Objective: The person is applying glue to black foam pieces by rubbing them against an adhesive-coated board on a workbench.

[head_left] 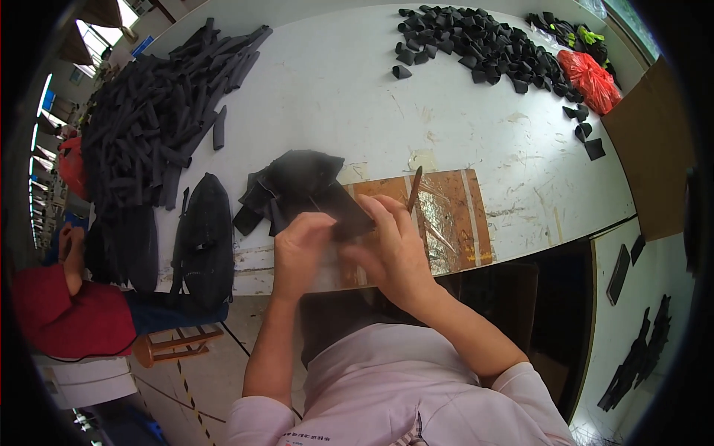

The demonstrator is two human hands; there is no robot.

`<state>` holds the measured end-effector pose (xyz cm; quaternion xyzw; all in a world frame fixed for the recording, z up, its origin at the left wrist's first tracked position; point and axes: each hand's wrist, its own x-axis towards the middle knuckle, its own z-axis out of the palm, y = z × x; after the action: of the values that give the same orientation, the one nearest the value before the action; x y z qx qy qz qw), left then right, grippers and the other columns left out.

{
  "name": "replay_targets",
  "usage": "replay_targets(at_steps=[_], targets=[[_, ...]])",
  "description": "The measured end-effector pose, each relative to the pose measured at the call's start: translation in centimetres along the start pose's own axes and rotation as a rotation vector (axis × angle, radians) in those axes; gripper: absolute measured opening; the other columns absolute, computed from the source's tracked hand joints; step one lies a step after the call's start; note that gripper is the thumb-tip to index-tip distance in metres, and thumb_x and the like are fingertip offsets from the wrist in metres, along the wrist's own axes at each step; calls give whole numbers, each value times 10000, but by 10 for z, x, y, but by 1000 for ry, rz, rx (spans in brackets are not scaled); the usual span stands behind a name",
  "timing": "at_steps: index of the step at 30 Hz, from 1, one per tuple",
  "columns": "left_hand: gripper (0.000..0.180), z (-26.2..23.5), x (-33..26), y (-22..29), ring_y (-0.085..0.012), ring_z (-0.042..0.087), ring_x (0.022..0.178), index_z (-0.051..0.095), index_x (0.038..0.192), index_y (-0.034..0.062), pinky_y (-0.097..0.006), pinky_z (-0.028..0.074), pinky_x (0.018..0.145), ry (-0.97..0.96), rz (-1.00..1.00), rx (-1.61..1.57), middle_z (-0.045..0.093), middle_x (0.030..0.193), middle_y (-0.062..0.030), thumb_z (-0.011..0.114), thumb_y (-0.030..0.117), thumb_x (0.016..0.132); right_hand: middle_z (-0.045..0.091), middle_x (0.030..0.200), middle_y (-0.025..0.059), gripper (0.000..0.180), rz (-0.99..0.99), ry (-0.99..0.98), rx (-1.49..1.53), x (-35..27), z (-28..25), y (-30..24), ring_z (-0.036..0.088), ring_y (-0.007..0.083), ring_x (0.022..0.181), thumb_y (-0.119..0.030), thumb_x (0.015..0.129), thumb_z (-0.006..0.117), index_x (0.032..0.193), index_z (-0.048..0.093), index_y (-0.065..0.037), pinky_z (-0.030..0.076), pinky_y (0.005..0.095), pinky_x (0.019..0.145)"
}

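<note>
Both hands meet over the near edge of a white table [342, 82]. My left hand [300, 245] pinches one end of a flat black strip [343, 210]. My right hand [390, 241] grips the other end of the same strip and also holds a thin brown stick-like tool [413, 190] that points up and away. Under the hands lies a brown board [454, 215] with shiny tape on it. Just behind the strip is a small heap of black pieces [297, 178].
A big pile of long black strips [156, 111] fills the table's left side, and a black bag [204, 238] lies beside it. Several folded black pieces [483, 48] and a red bag [591, 78] sit at the far right. A person in red [71, 312] sits at left.
</note>
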<state>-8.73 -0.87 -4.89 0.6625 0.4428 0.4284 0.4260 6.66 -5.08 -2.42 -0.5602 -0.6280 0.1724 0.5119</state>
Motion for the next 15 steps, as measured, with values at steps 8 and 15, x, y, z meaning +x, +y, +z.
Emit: replay_targets(at_steps=[8, 15], targets=[[73, -8, -27, -24, -103, 538, 689, 590, 847, 0, -241, 431, 638, 151, -181, -16, 591, 757, -51, 570, 36, 786, 565, 711, 57, 180, 71, -220, 418, 4, 46, 40, 498, 188, 674, -76, 646, 707, 759, 580, -18, 412, 286, 605], [152, -7, -33, -43, -78, 528, 746, 591, 922, -3, -220, 418, 682, 197, -333, -487, 590, 817, -20, 575, 95, 807, 547, 670, 66, 166, 72, -237, 372, 0, 56, 42, 505, 183, 656, -56, 650, 700, 757, 583, -6, 407, 284, 578]])
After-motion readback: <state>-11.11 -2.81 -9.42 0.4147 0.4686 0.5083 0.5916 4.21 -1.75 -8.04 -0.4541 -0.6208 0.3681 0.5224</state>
